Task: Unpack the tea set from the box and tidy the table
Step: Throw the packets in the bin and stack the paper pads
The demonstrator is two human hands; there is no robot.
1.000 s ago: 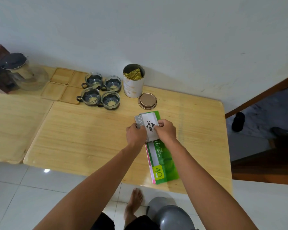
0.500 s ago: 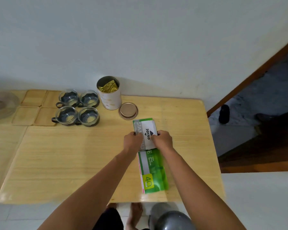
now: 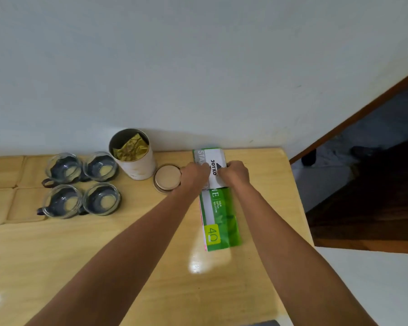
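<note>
Head view: both hands, left hand and right hand, clamped on the flat green-and-white stationery pack, have slid it back against the wall (beside the round metal lid), clearing table space.

Four empty glass cups cluster upright at left; green box lies flat right.

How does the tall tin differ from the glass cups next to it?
The tin is tall, opaque and whitish; the four glass cups are low and see-through. The tin holds a crumpled gold packet; the cups look empty. The cups have handles, the tin none. All stand upright and open-topped.
</note>
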